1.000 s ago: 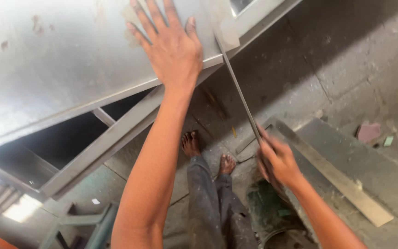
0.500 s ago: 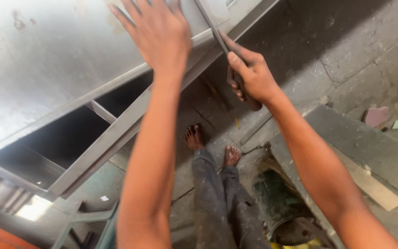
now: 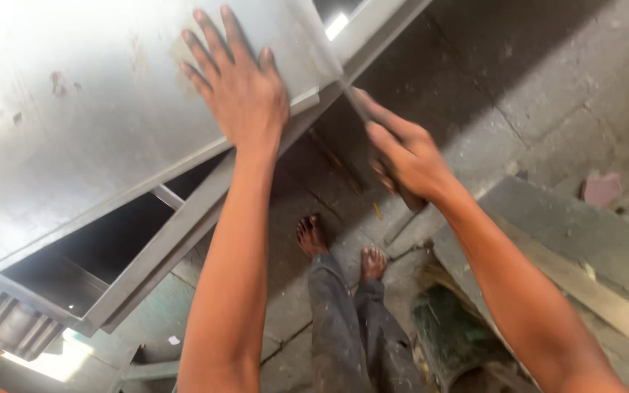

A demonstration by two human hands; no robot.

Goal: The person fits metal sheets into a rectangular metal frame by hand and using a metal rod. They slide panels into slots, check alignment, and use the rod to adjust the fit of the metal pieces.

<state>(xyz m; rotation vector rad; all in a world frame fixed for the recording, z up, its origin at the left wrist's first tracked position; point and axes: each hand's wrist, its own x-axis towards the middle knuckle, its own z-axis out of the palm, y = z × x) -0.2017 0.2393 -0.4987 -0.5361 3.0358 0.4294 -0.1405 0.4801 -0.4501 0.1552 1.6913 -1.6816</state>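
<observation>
Sheet-metal panel (image 3: pixel 74 124) leans tilted across the upper left, resting on a grey steel frame (image 3: pixel 183 225) with open bays beneath. Nearest the camera, both forearms reach up from below. The left hand (image 3: pixel 238 87) lies flat on the panel near its lower corner, fingers spread apart, much as it did a second ago. The right hand (image 3: pixel 405 156) has risen from low by the floor to the panel's corner edge, its fingers closed round a thin dark tool (image 3: pixel 354 109) whose tip now meets that edge. Farther down, bare feet (image 3: pixel 340 251) stand on the concrete floor (image 3: pixel 547 87), a wooden plank (image 3: pixel 584 287) lying off to the right.
</observation>
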